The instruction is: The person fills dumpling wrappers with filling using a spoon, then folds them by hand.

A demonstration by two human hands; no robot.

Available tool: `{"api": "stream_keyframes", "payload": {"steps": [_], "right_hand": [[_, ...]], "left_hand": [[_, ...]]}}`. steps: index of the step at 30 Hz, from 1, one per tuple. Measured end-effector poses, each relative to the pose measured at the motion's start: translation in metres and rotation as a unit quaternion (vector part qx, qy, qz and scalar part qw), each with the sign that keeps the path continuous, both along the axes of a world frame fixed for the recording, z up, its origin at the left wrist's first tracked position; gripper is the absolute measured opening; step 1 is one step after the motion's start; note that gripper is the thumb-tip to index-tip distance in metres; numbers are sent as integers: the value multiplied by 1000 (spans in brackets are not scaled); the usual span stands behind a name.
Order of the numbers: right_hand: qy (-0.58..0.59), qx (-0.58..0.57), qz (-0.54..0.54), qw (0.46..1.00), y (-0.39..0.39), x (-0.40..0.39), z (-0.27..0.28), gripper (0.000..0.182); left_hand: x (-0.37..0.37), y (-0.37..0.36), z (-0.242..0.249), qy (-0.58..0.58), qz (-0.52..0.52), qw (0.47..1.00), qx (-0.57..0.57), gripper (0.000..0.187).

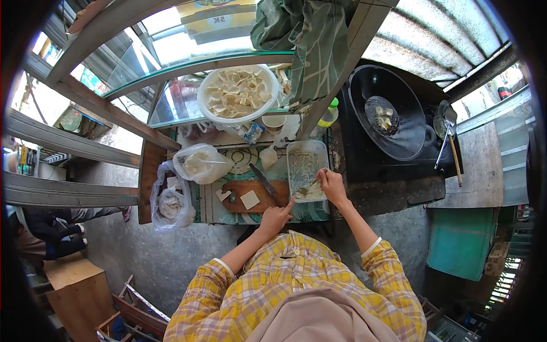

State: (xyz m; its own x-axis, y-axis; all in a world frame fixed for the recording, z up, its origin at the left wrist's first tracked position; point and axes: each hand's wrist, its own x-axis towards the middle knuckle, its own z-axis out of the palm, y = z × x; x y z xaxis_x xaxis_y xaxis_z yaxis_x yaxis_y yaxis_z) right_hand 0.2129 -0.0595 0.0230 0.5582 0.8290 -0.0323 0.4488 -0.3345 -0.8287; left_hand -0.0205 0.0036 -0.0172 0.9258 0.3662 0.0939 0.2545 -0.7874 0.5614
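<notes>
A clear rectangular plastic container point(307, 149) has a pale, wet mixture smeared over its bottom. My right hand point(331, 185) is over its right side, fingers pinched together; I cannot tell what is between them. At the container's near left corner is my left hand point(276, 219), fingers curled and the index finger against the rim. Just left of it lies a wooden cutting board point(242, 188) with a knife point(264, 181) across its right part. A flat white square piece point(249, 199) rests on the board, and a smaller piece point(223, 195) lies at its left edge.
A white basket point(200, 102) full of pale cut pieces stands behind. Plastic bags point(202, 163) are at the left. On the right, a large black wok point(364, 85) with pieces in it sits on the stove, beside a spatula point(442, 151). Wooden posts frame the stall.
</notes>
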Motion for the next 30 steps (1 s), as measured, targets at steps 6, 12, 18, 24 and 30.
{"api": "stream_keyframes", "payload": {"steps": [6, 12, 18, 24, 30], "right_hand": [[117, -24, -51, 991, 2, -3, -1, 31], [273, 38, -152, 949, -18, 7, -19, 31], [365, 149, -253, 883, -53, 16, 8, 31], [566, 267, -198, 754, -74, -4, 56, 31], [608, 355, -189, 684, -64, -23, 72, 18]], "left_hand": [[-2, 1, 4, 33, -11, 999, -4, 72], [-3, 8, 17, 22, 4, 998, -57, 69], [-3, 13, 18, -53, 241, 891, -382, 56], [22, 39, 55, -131, 287, 515, -797, 44], [56, 53, 98, -181, 233, 453, -841, 35]]}}
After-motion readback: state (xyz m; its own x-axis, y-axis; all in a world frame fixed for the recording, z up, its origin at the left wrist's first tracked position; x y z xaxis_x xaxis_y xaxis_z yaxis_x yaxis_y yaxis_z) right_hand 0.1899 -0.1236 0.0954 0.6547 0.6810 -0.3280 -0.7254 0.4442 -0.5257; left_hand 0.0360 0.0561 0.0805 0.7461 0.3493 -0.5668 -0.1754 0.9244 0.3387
